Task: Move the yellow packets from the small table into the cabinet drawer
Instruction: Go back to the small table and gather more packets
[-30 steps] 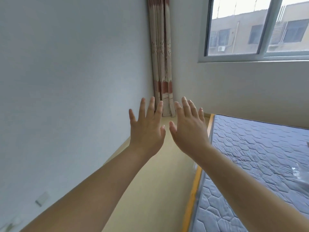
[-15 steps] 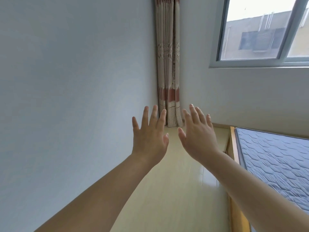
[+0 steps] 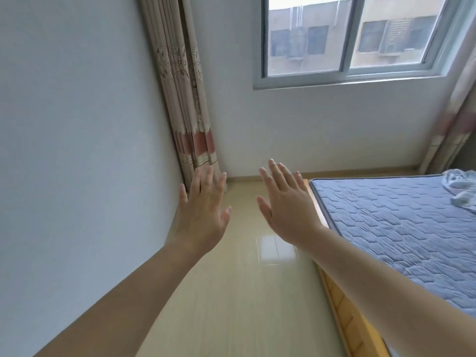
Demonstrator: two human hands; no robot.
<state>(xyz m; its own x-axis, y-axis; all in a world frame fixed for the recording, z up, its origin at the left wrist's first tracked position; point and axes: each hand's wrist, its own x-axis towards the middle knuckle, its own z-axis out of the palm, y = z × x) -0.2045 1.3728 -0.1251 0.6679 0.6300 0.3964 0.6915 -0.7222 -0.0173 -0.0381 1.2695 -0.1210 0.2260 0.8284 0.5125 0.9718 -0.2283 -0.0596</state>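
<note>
Where the yellow packets lie cannot be told from this view. The left hand (image 3: 199,217) and right hand (image 3: 286,212) are raised side by side, apart, fingers straight, holding nothing. Curtain (image 3: 185,99) at eleven o'clock, window (image 3: 345,39) at one, mattress (image 3: 399,228) at four.

From my feed, the body I am working with shows as a bare left hand (image 3: 199,217) and a bare right hand (image 3: 288,215). The left forearm (image 3: 134,287) and right forearm (image 3: 386,292) are bare too, uncovered down to the picture's lower edge.
</note>
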